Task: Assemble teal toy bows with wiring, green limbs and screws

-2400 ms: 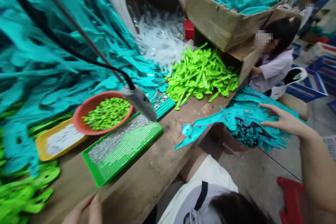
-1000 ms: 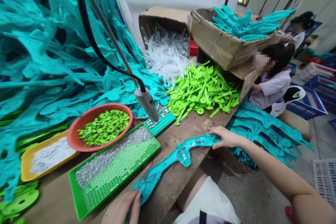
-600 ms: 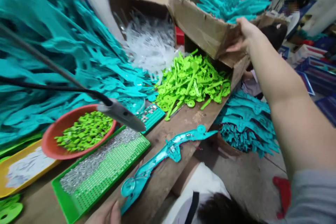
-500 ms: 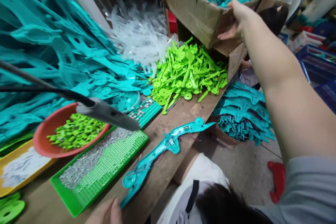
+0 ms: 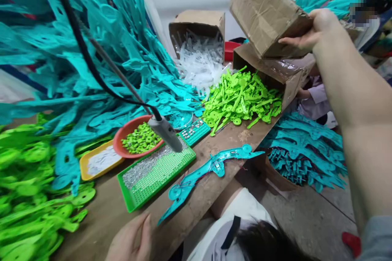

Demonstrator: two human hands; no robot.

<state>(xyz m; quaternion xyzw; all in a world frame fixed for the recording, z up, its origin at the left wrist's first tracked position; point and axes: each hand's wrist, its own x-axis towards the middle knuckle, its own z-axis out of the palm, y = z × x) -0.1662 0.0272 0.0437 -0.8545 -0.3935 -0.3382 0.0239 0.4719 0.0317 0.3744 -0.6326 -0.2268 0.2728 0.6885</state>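
My right hand [image 5: 315, 32] reaches up at the far right and grips the lower edge of a tilted cardboard box [image 5: 266, 12] filled with teal plastic parts [image 5: 324, 0]. That box is above another cardboard box lying on its side. My left hand [image 5: 131, 238] is low near the table's front edge, fingers loosely bent, nothing visible between them. Just beyond it lies a long teal bow-shaped plastic piece [image 5: 211, 167] with round discs and thin wires. A grey-handled electric screwdriver [image 5: 167, 134] hangs over a green perforated tray [image 5: 159, 175] of small metal screws.
Lime-green parts [image 5: 241, 98] spill from the lower box [image 5: 297, 83]. Clear plastic pieces [image 5: 202, 57] fill another box. Nearby are an orange bowl [image 5: 118, 147], a yellow tray [image 5: 85, 173] and a large teal heap [image 5: 122, 49]. Stacked teal pieces [image 5: 306, 142] stand right, beside another person's sleeve [image 5: 317, 94].
The view has shifted, showing more of the left side and back wall. The box in my right hand has risen and tilts more. My left hand stays near the table's front edge.
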